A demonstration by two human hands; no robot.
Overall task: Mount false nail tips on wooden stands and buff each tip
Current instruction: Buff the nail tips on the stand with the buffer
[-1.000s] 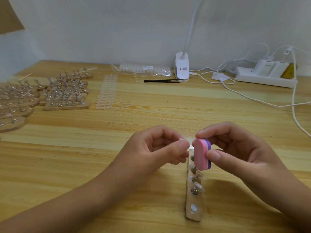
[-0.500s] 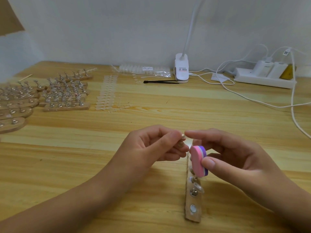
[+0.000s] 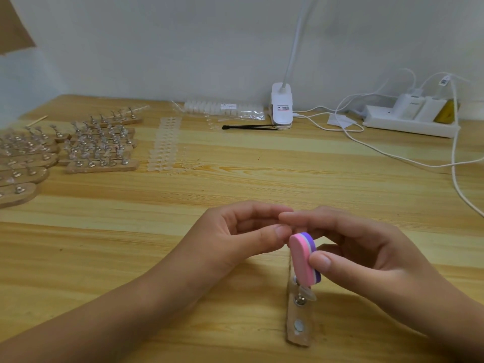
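Pink-and-purple foam, the buffer block (image 3: 303, 258) stood on edge in the near centre. The right hand (image 3: 372, 260) gripped it w/ the thumb (image 3: 320, 262) on its near-right face & the other fingers curled behind it. The block's lower end hung just over the wooden stand (image 3: 298, 336), a narrow strip lying near-to-far on the table (image 3: 131, 258). One clear nail tip (image 3: 307, 295) sat on a metal peg approx mid-strip, just below the block. Nearer still, a bare round metal disc (image 3: 298, 325) showed on the wood. The strip's far end was hidden behind block & fingers.

The left hand (image 3: 235, 239) was just left of the block, fingers curled. Its thumb & index tips were brought together by the block's top end, meeting the right index fingertip (whatever it pinched, if anything, was hidden, so couldn't tell).

Far left lay a batch of other stands (image 3: 102, 150) w/ tips mounted, in rows. Right of those were strips of loose tips (image 3: 165, 145). Along the far wall were a clear bag (image 3: 222, 108) of tips, black tweezers (image 3: 251, 126) & a white lamp clip (image 3: 281, 106). Far right sat a white power strip (image 3: 408, 124) w/ chargers plugged in & white cables (image 3: 454, 163) trailing over the wood.
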